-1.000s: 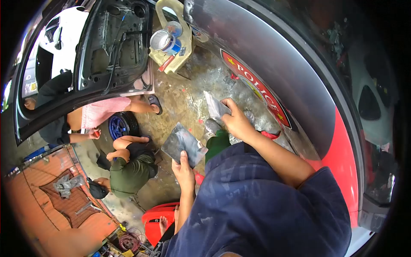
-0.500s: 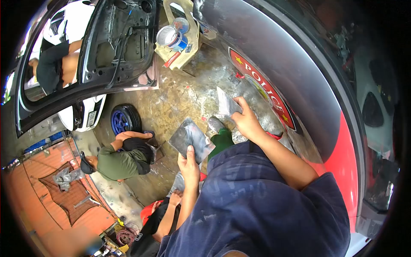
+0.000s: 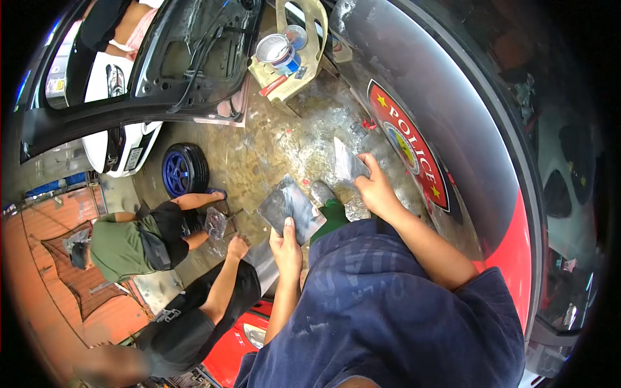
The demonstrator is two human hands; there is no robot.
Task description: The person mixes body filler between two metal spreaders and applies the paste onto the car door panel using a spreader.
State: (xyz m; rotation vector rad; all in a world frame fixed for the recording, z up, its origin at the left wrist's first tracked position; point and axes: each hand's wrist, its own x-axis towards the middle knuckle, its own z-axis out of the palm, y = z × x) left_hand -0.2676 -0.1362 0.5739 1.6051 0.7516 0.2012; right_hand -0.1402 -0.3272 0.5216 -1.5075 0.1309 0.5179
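Dark smeared plate (image 3: 289, 199) is clamped in left hand (image 3: 286, 250), thumb on top, plate extending forward of the fingers. Grey blade (image 3: 347, 163) is pinched in right hand (image 3: 377, 187), pale edge aimed forward-left, off the car panel (image 3: 446, 97). Plate and blade are held apart — blade slightly ahead, to the right. Panel is nearer to right hand; POLICE decal (image 3: 409, 146) is slanted alongside — exact gap can't be judged.

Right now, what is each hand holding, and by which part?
The left hand holds a dark flat plate by its near edge. The right hand pinches a thin grey sheet by its near end.
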